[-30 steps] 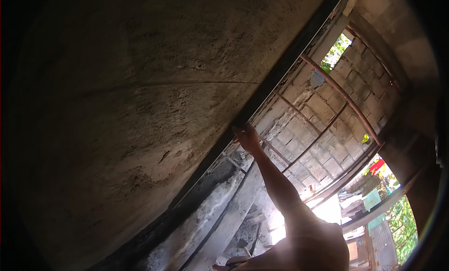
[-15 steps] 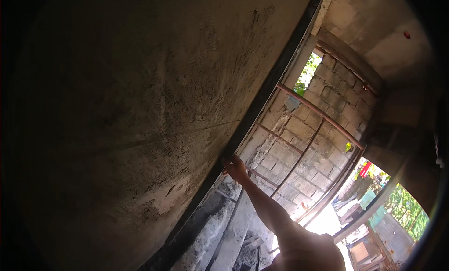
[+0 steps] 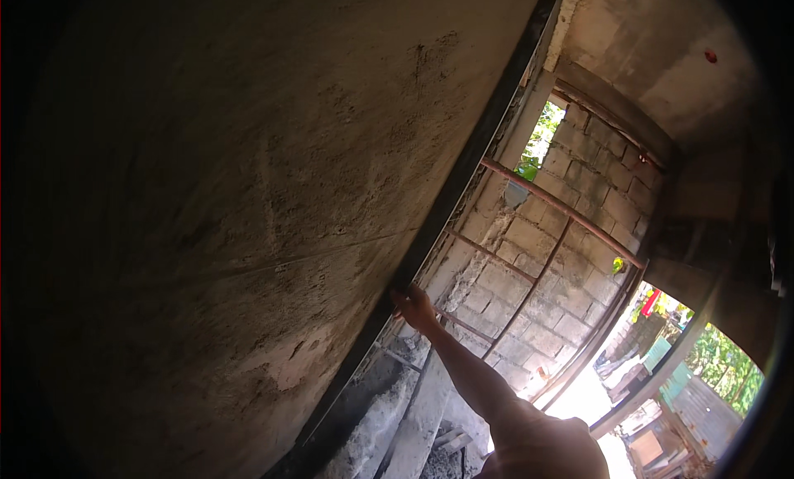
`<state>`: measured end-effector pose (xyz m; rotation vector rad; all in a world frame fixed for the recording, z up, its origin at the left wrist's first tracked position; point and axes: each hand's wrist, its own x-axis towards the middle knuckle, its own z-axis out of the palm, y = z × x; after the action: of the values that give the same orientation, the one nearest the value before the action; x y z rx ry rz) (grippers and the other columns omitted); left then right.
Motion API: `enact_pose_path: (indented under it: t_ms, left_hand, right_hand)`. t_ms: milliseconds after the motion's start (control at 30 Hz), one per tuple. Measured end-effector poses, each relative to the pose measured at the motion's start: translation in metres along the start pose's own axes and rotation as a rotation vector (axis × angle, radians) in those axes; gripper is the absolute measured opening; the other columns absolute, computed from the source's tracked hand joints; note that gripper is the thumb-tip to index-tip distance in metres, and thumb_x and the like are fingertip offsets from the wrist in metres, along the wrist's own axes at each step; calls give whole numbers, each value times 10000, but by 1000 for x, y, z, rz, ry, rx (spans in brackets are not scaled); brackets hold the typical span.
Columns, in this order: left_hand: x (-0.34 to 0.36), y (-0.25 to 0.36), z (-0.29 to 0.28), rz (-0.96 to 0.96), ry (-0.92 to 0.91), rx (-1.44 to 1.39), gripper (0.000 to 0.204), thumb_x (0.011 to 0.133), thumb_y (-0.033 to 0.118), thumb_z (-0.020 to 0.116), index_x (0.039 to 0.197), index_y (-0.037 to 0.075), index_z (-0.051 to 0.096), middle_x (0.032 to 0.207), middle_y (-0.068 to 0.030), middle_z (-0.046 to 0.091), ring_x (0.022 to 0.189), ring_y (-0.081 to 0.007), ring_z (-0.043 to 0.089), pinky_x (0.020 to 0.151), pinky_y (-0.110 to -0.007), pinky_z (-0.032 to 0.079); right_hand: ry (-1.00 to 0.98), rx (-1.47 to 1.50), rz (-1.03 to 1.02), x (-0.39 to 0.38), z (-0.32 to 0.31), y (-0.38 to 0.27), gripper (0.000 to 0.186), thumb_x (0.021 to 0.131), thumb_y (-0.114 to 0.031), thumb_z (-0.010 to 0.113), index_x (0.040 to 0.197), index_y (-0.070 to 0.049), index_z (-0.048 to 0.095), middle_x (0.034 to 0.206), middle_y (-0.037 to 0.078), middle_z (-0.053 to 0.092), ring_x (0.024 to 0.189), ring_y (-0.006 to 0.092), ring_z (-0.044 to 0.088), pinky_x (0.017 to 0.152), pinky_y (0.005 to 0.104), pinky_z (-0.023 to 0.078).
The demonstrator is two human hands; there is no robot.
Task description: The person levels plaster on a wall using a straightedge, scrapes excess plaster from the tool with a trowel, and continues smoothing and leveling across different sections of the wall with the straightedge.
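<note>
My right hand [image 3: 413, 307] reaches up from the lower right to a long dark straight strip [image 3: 471, 144] along the edge of a rough plastered surface [image 3: 273, 214]. Its fingers are bent against the strip's edge and appear to grip it. The fingertips are in shadow. The strip runs diagonally across the view. My left hand is not in view.
Rusty bars [image 3: 562, 202] cross in front of a block wall [image 3: 612, 169] with a small opening showing leaves. A stained concrete surface [image 3: 645, 57] is at upper right. A bright opening at lower right shows boards, a corrugated sheet [image 3: 707, 384] and plants.
The view has shifted, so my right hand and the strip sit lower and further left. A hand with an object at the bottom edge a second ago has left the view.
</note>
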<state>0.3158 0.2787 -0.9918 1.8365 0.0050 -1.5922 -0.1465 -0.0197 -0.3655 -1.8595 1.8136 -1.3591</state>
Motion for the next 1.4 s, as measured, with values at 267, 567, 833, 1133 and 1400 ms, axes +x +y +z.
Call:
enact_pose_path:
  t_ms: [267, 567, 833, 1133, 1400]
  left_hand:
    - [-7, -5, 2, -14, 11, -1, 483, 866, 382, 586, 1238, 101, 459, 1011, -81, 587, 857, -246, 603, 704, -384, 473]
    - [-18, -29, -5, -43, 30, -15, 482, 865, 384, 586, 1236, 103, 460, 1004, -80, 588, 847, -246, 603, 692, -384, 473]
    - [-50, -106, -56, -32, 147, -149, 481, 865, 386, 587, 1234, 105, 462, 998, -79, 588, 838, -246, 604, 681, -384, 473]
    - [-87, -167, -74, 16, 194, -133, 421, 863, 394, 572, 1160, 104, 505, 874, -61, 582, 654, -207, 600, 502, -343, 443]
    - [-156, -156, -62, 3, 249, -110, 363, 875, 357, 558, 1114, 85, 537, 906, -56, 588, 655, -166, 600, 527, -293, 470]
  right_hand:
    - [80, 7, -108, 48, -46, -51, 270, 871, -223, 592, 995, 7, 525, 697, 74, 571, 485, 137, 579, 416, 264, 503]
    - [160, -14, -120, 105, -114, -149, 359, 861, -281, 610, 1019, 25, 506, 548, 60, 533, 433, 137, 556, 373, 261, 479]
    - [127, -17, -102, 155, -162, -200, 404, 842, -314, 625, 1030, 40, 573, 586, 117, 563, 456, 199, 571, 416, 313, 508]
    - [76, -31, -67, 118, -121, -130, 393, 867, -336, 604, 1159, -78, 549, 674, -1, 532, 550, 85, 528, 555, 247, 498]
    - [-55, 119, -129, 29, -14, 6, 349, 862, -199, 609, 1138, 1, 531, 855, 76, 614, 607, 119, 625, 511, 259, 559]
